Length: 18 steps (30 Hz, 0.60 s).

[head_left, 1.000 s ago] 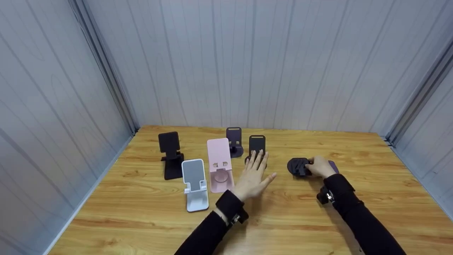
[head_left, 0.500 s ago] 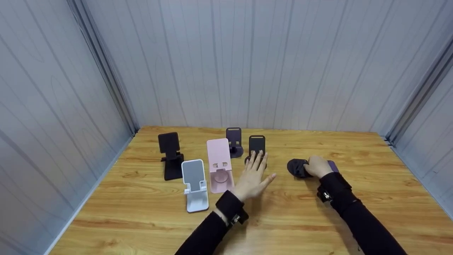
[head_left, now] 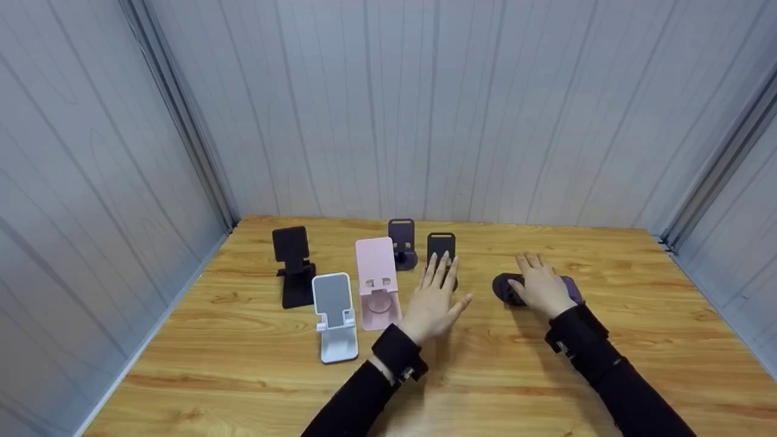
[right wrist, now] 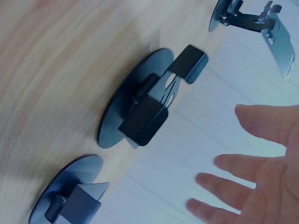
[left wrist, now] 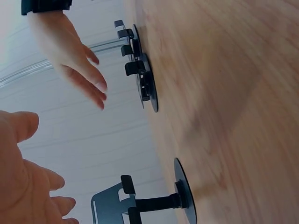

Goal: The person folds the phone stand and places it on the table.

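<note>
Having just released the folded black phone stand (head_left: 503,287) on the wooden table (head_left: 243,382), perhaps done adjusting it; holding the straight-fingered right hand (head_left: 542,289) above, the empty left hand (head_left: 431,306) well apart.

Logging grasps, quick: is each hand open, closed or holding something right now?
Left hand: open, fingers spread, holding nothing.
Right hand: open, fingers extended, holding nothing.

Holders (head_left: 441,244) on table (head_left: 243,382), wall (head_left: 388,109) behind
</note>
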Motion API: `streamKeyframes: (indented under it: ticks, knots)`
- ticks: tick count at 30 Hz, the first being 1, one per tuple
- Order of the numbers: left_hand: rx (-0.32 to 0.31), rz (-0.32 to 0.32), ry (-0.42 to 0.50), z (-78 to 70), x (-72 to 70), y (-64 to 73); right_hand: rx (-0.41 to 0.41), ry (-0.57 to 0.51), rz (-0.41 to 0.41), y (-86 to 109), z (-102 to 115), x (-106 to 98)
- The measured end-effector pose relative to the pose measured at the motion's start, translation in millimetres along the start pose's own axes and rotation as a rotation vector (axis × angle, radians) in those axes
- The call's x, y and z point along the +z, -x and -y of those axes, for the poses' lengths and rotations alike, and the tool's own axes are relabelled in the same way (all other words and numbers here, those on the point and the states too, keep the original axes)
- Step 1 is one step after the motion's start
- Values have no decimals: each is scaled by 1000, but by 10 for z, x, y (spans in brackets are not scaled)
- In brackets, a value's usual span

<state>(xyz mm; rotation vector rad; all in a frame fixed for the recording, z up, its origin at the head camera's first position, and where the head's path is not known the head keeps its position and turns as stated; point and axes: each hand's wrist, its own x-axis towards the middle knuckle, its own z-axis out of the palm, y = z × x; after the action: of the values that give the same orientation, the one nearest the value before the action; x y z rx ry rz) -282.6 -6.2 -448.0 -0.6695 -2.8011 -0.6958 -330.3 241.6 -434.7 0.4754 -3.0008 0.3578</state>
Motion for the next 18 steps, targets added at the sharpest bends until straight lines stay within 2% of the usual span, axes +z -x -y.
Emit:
streamKeyframes:
  ticks: [4,8,11,18]
  knots:
    - [-14,-11,-5,-20,-21,-55,-17,-34,-48,82,60,43]
    - [-3,-69,24,-41,-52,-162,-34,-48,-87,158,99,82]
    - [-11,-134,93,-27,-62,-253,-44,-58,-108,197,131,112]
    - [-85,-289,354,92,-26,-438,-61,-60,-140,271,228,151]
